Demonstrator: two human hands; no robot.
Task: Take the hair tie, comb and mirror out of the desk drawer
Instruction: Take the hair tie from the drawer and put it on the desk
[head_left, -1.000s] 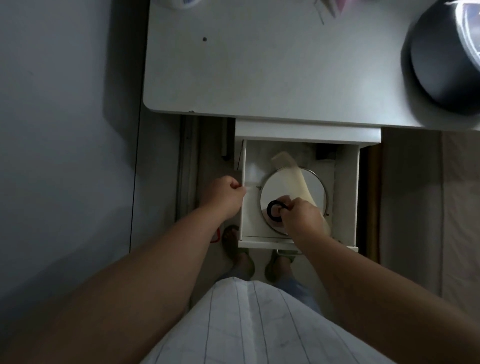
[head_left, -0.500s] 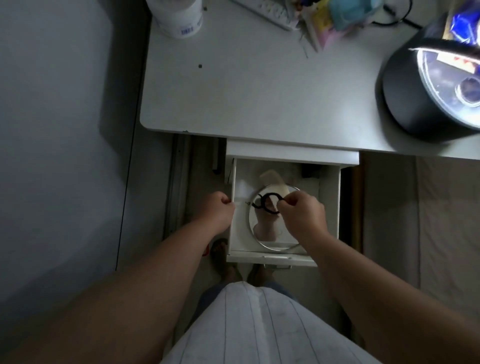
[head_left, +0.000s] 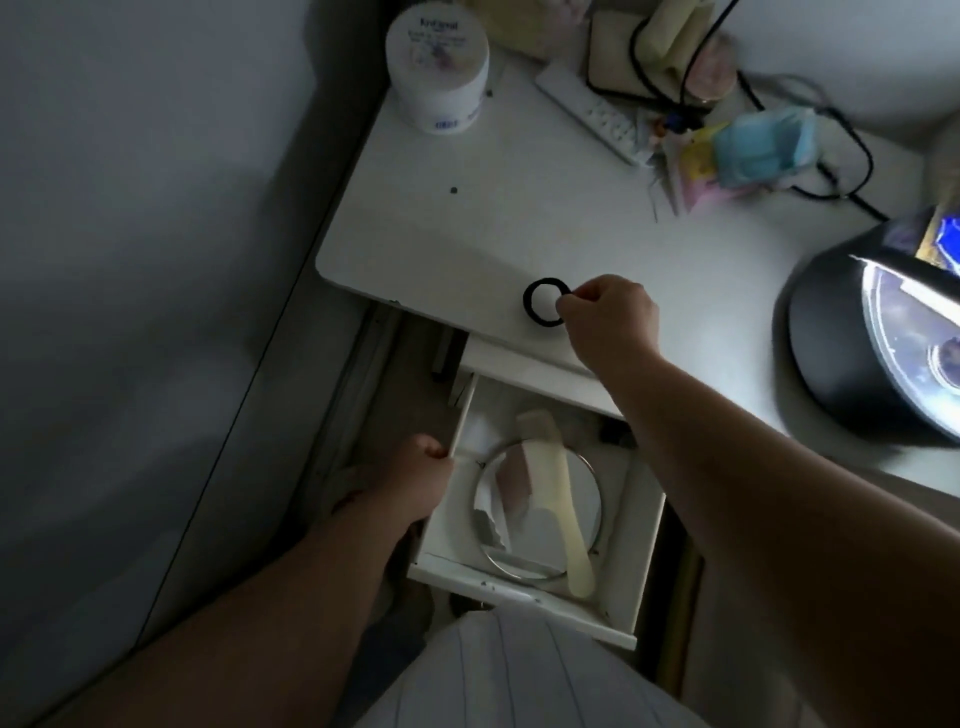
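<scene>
Desk (head_left: 467, 234), white and cluttered along its far edge, is taking up most of the view, with the open drawer (head_left: 639, 525) hanging out beneath its front edge. Inside the drawer the round mirror (head_left: 587, 499) is lying flat, and the pale comb (head_left: 558, 499) is resting across it, handle toward the drawer front.

Left hand (head_left: 415, 480) is curling closed around the drawer's left wall, seemingly steadying it. Right hand (head_left: 608, 319) is reaching over the desktop near its front edge, thumb and forefinger pinching the right side of the black hair tie (head_left: 531, 299), which is hanging or lying as an open ring just left of the knuckles; whether it is touching the surface I cannot tell.

The step in hand looks like setting the tie down on the desk. Doing it well probably means lowering the ring flat onto bare desktop, a little back from the edge so it is not rolling off into the drawer gap, then opening the fingers cleanly so the elastic is not snagging.

Two things are waiting in the drawer; the comb, lying on top, is likely the easier next pick.
</scene>
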